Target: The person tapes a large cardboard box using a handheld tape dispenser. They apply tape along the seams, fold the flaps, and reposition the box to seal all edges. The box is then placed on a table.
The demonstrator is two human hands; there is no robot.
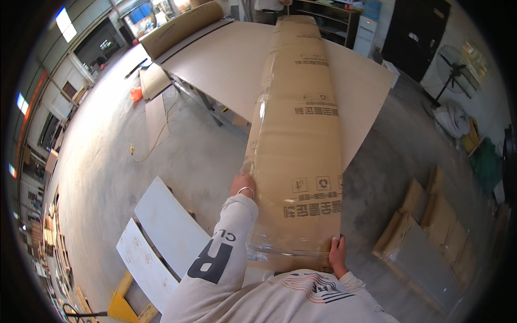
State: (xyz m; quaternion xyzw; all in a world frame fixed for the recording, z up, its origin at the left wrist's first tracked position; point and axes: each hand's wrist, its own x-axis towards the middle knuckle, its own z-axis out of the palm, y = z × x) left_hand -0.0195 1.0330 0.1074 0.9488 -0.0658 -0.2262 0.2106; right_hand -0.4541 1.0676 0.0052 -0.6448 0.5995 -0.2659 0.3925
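Note:
A long package wrapped in brown printed cardboard (pixel 299 149) stretches away from my body, its far part lying over a large board-topped table (pixel 226 60). Clear tape shines along its left edge and across its near end. My left hand (pixel 243 184), with a white band at the wrist, grips the package's left edge about midway along the near half. At the near right corner my right hand (pixel 338 254) holds the edge, thumb on top. The fingers under the package are hidden. The near end is close against my shirt.
A cardboard roll (pixel 181 30) lies on the table's far left. White panels (pixel 169 210) and a yellow pallet jack (pixel 125 298) are at left. Wrapped flat packages (pixel 420 250) lie on the floor at right. A standing fan (pixel 454 72) is near the wall. A person (pixel 270 8) stands beyond the table.

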